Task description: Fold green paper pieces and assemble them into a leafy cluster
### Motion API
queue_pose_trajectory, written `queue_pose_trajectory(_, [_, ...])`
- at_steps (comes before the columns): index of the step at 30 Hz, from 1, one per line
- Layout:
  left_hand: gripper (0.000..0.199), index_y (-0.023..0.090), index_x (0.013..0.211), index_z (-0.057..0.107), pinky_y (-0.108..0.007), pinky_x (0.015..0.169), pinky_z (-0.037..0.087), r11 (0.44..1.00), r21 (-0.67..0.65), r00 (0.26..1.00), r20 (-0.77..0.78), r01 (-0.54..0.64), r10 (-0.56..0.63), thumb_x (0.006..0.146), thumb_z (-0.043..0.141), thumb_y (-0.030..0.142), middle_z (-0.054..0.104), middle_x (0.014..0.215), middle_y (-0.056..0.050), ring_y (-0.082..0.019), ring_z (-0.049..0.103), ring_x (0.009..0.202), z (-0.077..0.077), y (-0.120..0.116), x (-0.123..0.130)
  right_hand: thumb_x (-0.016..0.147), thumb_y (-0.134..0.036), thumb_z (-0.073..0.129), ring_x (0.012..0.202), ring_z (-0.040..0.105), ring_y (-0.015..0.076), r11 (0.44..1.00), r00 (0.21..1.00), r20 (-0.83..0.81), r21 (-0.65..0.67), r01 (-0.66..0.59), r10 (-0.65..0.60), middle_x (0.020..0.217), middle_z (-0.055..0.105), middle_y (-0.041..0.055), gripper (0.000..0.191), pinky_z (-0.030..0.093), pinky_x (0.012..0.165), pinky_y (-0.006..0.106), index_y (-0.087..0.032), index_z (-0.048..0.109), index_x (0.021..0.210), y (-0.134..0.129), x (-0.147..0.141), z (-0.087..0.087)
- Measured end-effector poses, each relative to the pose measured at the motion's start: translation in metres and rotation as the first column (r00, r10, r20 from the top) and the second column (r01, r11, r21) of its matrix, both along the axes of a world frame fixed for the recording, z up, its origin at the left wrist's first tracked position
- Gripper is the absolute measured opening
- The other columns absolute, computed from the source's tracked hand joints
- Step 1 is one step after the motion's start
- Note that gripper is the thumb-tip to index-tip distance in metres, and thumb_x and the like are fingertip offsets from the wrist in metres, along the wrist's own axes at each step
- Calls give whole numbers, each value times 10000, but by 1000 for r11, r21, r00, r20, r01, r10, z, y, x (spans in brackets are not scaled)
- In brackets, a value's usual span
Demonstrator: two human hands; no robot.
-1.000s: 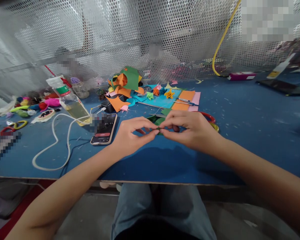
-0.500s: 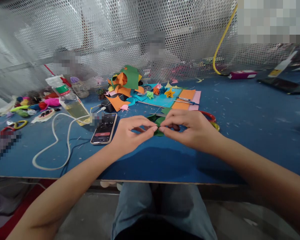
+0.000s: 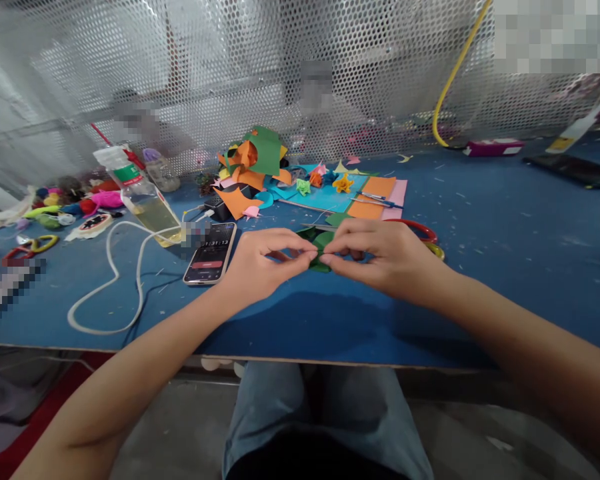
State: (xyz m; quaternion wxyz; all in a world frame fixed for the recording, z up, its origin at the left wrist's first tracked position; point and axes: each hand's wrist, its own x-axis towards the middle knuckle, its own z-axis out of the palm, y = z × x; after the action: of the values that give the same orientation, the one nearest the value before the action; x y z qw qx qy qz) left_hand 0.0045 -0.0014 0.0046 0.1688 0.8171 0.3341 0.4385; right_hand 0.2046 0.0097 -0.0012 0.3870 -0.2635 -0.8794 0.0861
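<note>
Both hands meet above the blue table [image 3: 290, 333]. My left hand [image 3: 273, 261] pinches the left side of a small green paper piece [image 3: 321, 265] between thumb and fingertips. On its right side, my right hand [image 3: 380, 257] grips the same piece, the fingertips of the two hands nearly touching. Part of the paper is hidden by the fingers. Behind the right hand lie scissors with red and yellow handles [image 3: 420, 230], partly covered by it. More green paper [image 3: 339, 219] shows just beyond the fingers.
A phone [image 3: 211, 255], a white cable [image 3: 111, 267] and a bottle [image 3: 147, 207] are on the left. Orange sheets [image 3: 373, 198], small folded paper stars [image 3: 343, 183] and a heap of paper scraps [image 3: 267, 152] lie further back, before a perforated metal screen [image 3: 260, 87].
The view has shifted slightly. Both hands keep hold of the green paper in nearly the same place, and a little more of it shows between the fingers.
</note>
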Motion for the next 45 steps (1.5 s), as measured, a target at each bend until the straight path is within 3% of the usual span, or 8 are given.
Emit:
queue_pose_trajectory(5, [58, 179, 761, 711, -153, 521, 500, 999, 32, 999, 24, -35, 35, 737, 660, 197, 702, 739, -10, -88, 627, 638, 0, 1, 0, 804, -214, 580, 578, 533, 93, 999, 999, -39, 3, 35, -35, 695, 580, 11, 94, 416, 533, 220, -166, 660, 792, -2, -2, 1])
queue_pose_trajectory(11, [55, 176, 723, 721, -134, 448, 471, 989, -117, 996, -5, -85, 85, 694, 710, 221, 698, 660, -4, -100, 637, 606, 5, -2, 2, 812, -216, 558, 580, 527, 93, 995, 998, 13, 74, 60, -61, 710, 579, 13, 115, 407, 526, 216, -170, 662, 791, -1, -1, 0])
queue_pose_trajectory(22, [109, 187, 724, 712, -149, 497, 483, 974, -207, 994, -76, -98, 84, 664, 735, 275, 694, 673, 7, -102, 628, 614, 5, -2, 2, 857, -193, 530, 662, 561, 103, 963, 990, 136, 268, -17, -20, 766, 595, 36, 128, 438, 589, 207, -146, 648, 844, -3, 0, 0])
queue_pose_trajectory(33, [102, 183, 783, 723, -154, 479, 491, 996, -69, 995, -86, -51, 45, 749, 628, 200, 706, 746, -20, -100, 627, 622, 4, -1, 1, 850, -223, 529, 661, 577, 110, 975, 993, 101, 219, 40, -63, 782, 610, 28, 125, 449, 581, 221, -179, 646, 843, -1, 1, 0])
queue_pose_trajectory(45, [85, 195, 745, 728, -173, 532, 553, 977, -83, 980, 11, -199, 200, 701, 690, 258, 725, 696, 9, -119, 663, 605, 0, -5, 3, 820, -220, 556, 615, 561, 104, 974, 990, 60, 194, 117, -131, 743, 609, 21, 107, 410, 517, 207, -178, 652, 802, -5, -2, 0])
